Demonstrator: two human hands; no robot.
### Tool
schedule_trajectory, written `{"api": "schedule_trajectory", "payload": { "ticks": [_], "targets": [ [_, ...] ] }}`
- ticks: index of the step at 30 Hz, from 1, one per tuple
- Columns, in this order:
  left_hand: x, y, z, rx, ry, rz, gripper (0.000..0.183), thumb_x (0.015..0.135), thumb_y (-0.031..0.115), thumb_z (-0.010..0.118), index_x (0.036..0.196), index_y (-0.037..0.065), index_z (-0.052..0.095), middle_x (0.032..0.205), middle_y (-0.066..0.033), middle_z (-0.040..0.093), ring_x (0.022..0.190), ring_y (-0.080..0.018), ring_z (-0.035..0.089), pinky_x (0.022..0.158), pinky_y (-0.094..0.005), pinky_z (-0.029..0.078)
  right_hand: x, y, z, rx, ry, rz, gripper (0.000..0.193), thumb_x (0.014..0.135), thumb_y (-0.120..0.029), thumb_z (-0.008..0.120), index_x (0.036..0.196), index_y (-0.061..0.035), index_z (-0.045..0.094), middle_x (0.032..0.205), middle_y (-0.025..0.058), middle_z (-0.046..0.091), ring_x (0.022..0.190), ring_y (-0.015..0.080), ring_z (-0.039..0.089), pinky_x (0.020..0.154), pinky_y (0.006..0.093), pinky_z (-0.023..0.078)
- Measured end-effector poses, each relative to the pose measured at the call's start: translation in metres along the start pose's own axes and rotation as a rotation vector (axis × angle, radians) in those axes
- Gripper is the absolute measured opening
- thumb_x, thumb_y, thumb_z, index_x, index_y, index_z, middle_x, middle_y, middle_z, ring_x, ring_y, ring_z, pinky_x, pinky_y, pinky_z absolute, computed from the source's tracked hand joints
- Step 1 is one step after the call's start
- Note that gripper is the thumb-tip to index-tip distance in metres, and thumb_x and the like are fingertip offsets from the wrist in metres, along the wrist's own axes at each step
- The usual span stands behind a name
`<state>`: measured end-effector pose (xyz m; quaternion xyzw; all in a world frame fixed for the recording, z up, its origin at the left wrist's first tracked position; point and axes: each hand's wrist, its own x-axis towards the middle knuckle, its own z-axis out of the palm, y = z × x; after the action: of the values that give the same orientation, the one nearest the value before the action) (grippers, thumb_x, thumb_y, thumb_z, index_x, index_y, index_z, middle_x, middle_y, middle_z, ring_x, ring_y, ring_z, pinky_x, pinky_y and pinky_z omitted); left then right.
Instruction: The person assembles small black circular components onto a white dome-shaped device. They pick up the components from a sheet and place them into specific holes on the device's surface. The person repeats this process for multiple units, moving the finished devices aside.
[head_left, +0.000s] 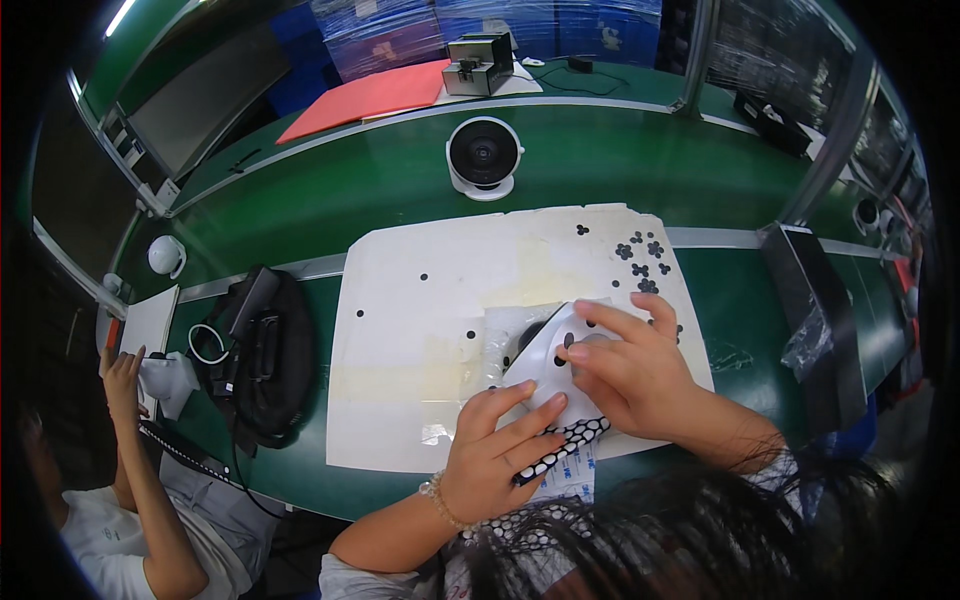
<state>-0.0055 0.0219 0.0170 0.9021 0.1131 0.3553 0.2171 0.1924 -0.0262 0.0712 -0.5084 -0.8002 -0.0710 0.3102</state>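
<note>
My left hand (490,450) holds a glossy white backing sheet (550,385), its fingers lying across the lower part. A black strip full of round holes (575,440) runs along the sheet's lower edge. Over the sheet's upper part, my right hand (640,370) is bent, its fingertips pinched at a small black round pad (560,360); whether that pad is lifted off the sheet is hard to see. A clear plastic bag (496,345) lies partly hidden beneath the sheet. All this is above a pale board (400,400).
Loose black round pads (640,270) cluster at the board's far right; a few lie farther left. Beyond the board stands a white round device (483,155). A black bag (265,350) is at left, near a co-worker's raised hand (122,385). A dark box (815,320) stands right.
</note>
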Motion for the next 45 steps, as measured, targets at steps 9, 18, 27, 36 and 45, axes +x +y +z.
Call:
{"api": "schedule_trajectory", "payload": {
  "ticks": [9,18,27,36,45],
  "targets": [
    [0.002,0.001,0.003,0.02,0.032,0.003,0.028,0.055,0.011,0.067,0.083,0.01,0.065,0.119,-0.0017,0.054,0.113,-0.0274,0.041,0.086,-0.0425,0.034,-0.046,0.007,0.002,0.488,-0.013,0.311,0.009,0.081,-0.018,0.058,0.083,-0.0099,0.055,0.134,0.0169,0.029,0.13,0.039,0.011,0.102,0.0456,0.014],
    [-0.001,-0.001,0.007,0.042,0.053,0.017,0.032,0.051,0.004,0.068,0.082,0.01,0.065,0.118,-0.0052,0.054,0.113,-0.0298,0.04,0.088,-0.0414,0.034,-0.047,0.006,0.007,0.506,-0.057,0.297,0.009,0.084,-0.018,0.055,0.082,-0.0094,0.054,0.138,0.0188,0.024,0.13,0.0391,0.012,0.102,0.0452,0.014],
    [0.0,0.001,0.007,0.041,0.04,-0.008,0.033,0.05,0.001,0.069,0.082,0.009,0.066,0.117,-0.0058,0.055,0.114,-0.0305,0.039,0.089,-0.0419,0.033,-0.048,0.006,0.009,0.528,-0.041,0.303,0.01,0.084,-0.018,0.054,0.081,-0.0091,0.054,0.138,0.0187,0.024,0.13,0.0392,0.013,0.102,0.045,0.015],
    [0.0,-0.002,0.009,0.085,0.074,0.027,0.025,0.056,0.011,0.067,0.081,0.01,0.064,0.117,-0.005,0.055,0.111,-0.0275,0.043,0.083,-0.0413,0.034,-0.049,0.007,0.011,0.495,-0.032,0.279,0.008,0.082,-0.018,0.055,0.082,-0.0098,0.055,0.137,0.019,0.026,0.129,0.04,0.014,0.101,0.0455,0.016],
    [0.001,-0.001,0.01,0.097,0.084,0.039,0.024,0.057,0.011,0.067,0.08,0.01,0.064,0.118,-0.0052,0.055,0.111,-0.0274,0.043,0.084,-0.0417,0.034,-0.073,0.014,0.017,-0.004,-0.005,-0.011,0.026,0.075,-0.025,0.062,0.099,-0.0144,0.057,0.126,0.0096,0.044,0.121,0.0326,0.036,0.094,0.0452,0.025]
  ]
}}
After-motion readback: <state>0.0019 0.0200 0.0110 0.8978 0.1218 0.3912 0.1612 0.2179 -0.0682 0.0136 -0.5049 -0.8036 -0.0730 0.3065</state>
